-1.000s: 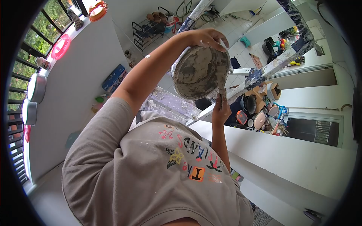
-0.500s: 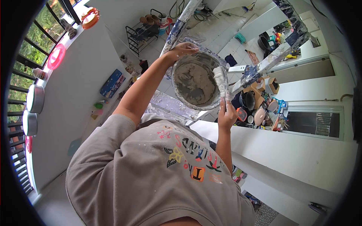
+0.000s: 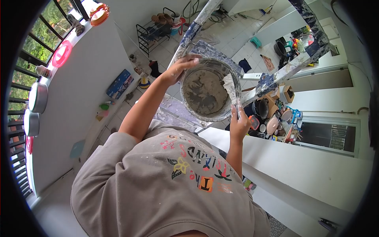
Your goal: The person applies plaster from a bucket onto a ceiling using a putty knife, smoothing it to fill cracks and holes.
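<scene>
A round bucket with grey, lumpy paste inside is in front of me, its rim crusted with dried paste. At its far left rim, my left hand grips the edge, thumb side and fingers lying over it. My right hand is closed around the handle of a putty knife. Thick whitish paste coats that knife, which overlaps the bucket's right inner wall in this view. Below the bucket lies a paste-spattered purplish board.
Paint-splattered ladder rails rise on both sides of the bucket. Far below are a tiled floor, a black shoe rack and cluttered kitchenware. On the left, a window ledge holds round tins and a pink plate.
My left hand has shifted slightly left and down along the bucket rim. The putty knife has turned, showing its coated face more broadly. The view has shifted a little.
</scene>
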`<state>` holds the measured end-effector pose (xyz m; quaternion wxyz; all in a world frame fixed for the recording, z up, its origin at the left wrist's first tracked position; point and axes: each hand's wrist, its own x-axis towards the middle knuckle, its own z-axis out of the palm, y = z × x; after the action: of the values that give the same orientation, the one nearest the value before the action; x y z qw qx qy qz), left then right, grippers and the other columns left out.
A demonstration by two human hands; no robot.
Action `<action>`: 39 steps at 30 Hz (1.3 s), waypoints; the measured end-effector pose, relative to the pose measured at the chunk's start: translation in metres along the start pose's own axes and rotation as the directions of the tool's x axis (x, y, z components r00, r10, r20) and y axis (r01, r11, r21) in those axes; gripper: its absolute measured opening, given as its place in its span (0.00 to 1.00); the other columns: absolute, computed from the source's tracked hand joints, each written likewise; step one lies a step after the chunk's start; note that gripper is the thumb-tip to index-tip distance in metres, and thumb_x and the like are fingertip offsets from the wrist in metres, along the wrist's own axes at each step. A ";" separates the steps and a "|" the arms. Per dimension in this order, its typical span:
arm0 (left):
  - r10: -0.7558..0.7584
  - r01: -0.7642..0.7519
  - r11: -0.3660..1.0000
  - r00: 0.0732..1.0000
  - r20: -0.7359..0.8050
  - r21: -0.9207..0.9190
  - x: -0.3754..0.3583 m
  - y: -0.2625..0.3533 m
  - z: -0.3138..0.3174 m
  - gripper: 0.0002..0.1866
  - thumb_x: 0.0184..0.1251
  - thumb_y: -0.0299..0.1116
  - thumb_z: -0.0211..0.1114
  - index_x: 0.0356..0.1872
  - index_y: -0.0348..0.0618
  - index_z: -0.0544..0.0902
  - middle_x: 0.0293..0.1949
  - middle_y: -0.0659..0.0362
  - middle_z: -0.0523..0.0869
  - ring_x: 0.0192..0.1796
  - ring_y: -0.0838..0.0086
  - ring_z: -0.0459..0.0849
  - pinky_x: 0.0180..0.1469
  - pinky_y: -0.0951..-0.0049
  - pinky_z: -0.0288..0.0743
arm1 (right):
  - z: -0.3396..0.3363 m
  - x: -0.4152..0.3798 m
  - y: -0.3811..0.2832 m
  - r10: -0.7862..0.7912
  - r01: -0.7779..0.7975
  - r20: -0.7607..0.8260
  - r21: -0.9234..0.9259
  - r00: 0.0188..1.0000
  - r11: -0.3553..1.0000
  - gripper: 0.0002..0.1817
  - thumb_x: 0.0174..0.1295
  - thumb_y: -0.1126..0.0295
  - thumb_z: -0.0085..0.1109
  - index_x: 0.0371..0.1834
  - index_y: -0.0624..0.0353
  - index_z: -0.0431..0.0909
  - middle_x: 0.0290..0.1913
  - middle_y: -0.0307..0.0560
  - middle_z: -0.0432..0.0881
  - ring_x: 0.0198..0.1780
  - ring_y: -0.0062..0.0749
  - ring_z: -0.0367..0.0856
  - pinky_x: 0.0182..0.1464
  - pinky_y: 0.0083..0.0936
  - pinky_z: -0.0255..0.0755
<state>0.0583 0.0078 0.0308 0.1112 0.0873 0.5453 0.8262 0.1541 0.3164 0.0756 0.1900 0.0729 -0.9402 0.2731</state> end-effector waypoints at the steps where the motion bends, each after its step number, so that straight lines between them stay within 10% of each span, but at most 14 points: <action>1: -0.029 0.033 0.995 0.999 -0.035 0.097 -0.004 -0.003 -0.001 0.40 0.69 0.58 0.64 0.74 0.43 0.67 0.75 0.43 0.62 0.79 0.56 0.56 0.78 0.57 0.51 | -0.003 0.000 -0.004 0.031 -0.031 0.026 -0.009 0.999 0.999 0.16 0.67 0.65 0.66 0.52 0.63 0.86 0.44 0.59 0.88 0.43 0.50 0.89 0.43 0.33 0.80; 7: -0.013 0.044 0.970 0.991 -0.130 0.239 -0.031 -0.002 0.012 0.49 0.69 0.60 0.64 0.78 0.36 0.55 0.78 0.41 0.56 0.80 0.54 0.53 0.79 0.59 0.50 | -0.030 0.006 -0.038 0.219 -0.209 0.154 -0.079 0.963 0.975 0.19 0.69 0.62 0.64 0.53 0.66 0.85 0.44 0.60 0.88 0.44 0.50 0.88 0.45 0.34 0.79; 16: 0.377 -0.263 0.913 0.835 -0.402 0.310 -0.021 -0.027 0.045 0.25 0.76 0.30 0.61 0.71 0.38 0.69 0.68 0.50 0.76 0.72 0.64 0.72 0.70 0.70 0.64 | -0.044 0.008 -0.033 0.159 -0.192 0.347 0.061 0.924 0.980 0.27 0.71 0.61 0.60 0.71 0.56 0.72 0.52 0.63 0.80 0.55 0.54 0.78 0.58 0.41 0.71; 22: 0.364 -0.173 0.891 0.825 -0.432 0.421 -0.018 -0.021 0.042 0.16 0.79 0.25 0.55 0.62 0.39 0.79 0.57 0.55 0.86 0.61 0.72 0.81 0.64 0.74 0.70 | -0.034 -0.066 0.016 0.026 0.017 0.292 -0.147 0.956 0.989 0.12 0.64 0.65 0.65 0.46 0.58 0.85 0.38 0.54 0.82 0.37 0.55 0.83 0.38 0.45 0.76; 39: 0.222 0.120 0.822 0.833 -0.507 0.557 0.000 -0.003 0.054 0.18 0.71 0.23 0.59 0.58 0.51 0.86 0.40 0.46 0.89 0.30 0.68 0.83 0.40 0.69 0.77 | -0.069 -0.126 0.034 0.089 -0.008 0.322 -0.247 0.943 0.969 0.12 0.56 0.70 0.65 0.44 0.54 0.85 0.34 0.50 0.79 0.32 0.52 0.82 0.33 0.47 0.74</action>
<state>0.0727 0.0567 0.0490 -0.1048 -0.1098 0.7715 0.6179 0.2833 0.3860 0.0626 0.0305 0.0705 -0.9865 0.1447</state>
